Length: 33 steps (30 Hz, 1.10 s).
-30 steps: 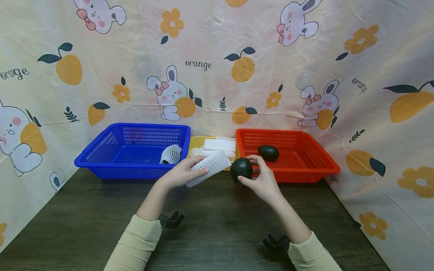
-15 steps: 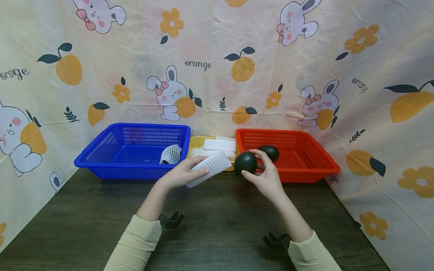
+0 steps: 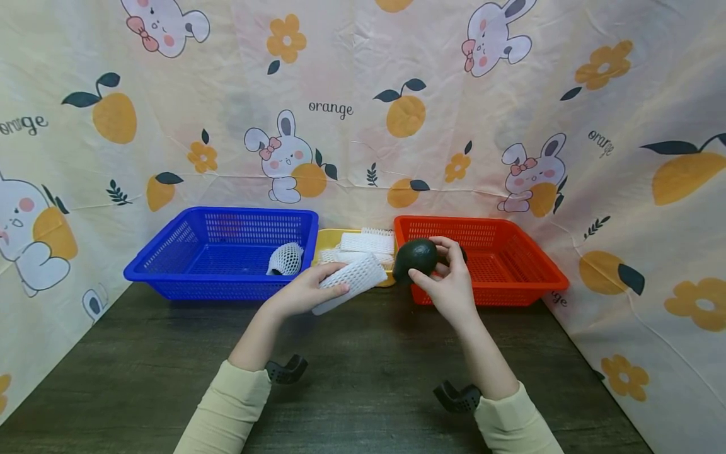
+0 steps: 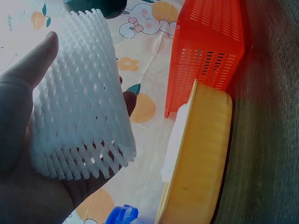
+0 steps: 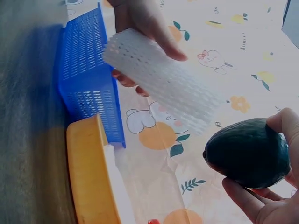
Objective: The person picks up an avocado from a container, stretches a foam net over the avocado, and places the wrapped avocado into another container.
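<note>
A blue basket [image 3: 221, 287] and a red basket [image 3: 510, 294] flank a yellow tray [image 3: 328, 239], perhaps keeping its foam net sleeves [image 3: 367, 242] within both hands' reach; the left hand [image 3: 303, 291] grips a white mesh tube [image 3: 360, 275] along its side, seemingly to leave the ends uncovered; near the red basket, the right hand [image 3: 455, 291] pinches an avocado [image 3: 416, 257] by its rounded end, apparently keeping the tip clear.

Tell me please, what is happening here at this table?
A person's left hand holds a white foam sleeve, and the right hand grips a dark green fruit, which is outside the sleeve. Behind them, the blue basket contains one white netted item, and more white sleeves lie in the yellow basket.
</note>
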Motion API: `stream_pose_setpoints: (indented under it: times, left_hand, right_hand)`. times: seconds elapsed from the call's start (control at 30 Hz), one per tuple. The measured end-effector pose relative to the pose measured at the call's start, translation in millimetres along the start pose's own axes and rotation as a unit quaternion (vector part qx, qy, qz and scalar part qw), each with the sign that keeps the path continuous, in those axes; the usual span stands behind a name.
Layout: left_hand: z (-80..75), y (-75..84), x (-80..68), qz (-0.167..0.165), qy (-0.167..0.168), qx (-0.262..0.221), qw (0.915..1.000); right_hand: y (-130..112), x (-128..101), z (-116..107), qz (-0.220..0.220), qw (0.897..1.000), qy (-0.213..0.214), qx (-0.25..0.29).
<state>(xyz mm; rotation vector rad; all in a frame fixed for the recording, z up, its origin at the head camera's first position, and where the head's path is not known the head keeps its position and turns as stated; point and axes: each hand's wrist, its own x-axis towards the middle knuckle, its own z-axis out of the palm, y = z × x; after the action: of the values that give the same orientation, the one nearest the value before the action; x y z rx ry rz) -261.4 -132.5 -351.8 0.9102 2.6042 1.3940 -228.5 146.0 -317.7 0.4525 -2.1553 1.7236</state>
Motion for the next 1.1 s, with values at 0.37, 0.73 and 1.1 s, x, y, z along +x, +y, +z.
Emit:
stream_pose_setpoints:
  times: [0.37,0.73,1.1]
  left_hand:
    - [0.4,-0.2,-0.3,0.005,0.001,0.001,1.0]
    - [0.6,-0.9,0.8,0.021,-0.002,0.001,0.9998]
    - [2.3,-0.4,1.8,0.018,-0.011,-0.011,0.9997]
  right_hand:
    - [10.7,9.8,4.3,-0.019,0.997,0.027,0.063]
    - [15.0,9.3,9.9,-0.006,0.995,0.04,0.095]
    - [19.5,7.3,15.5,0.002,0.992,0.031,0.124]
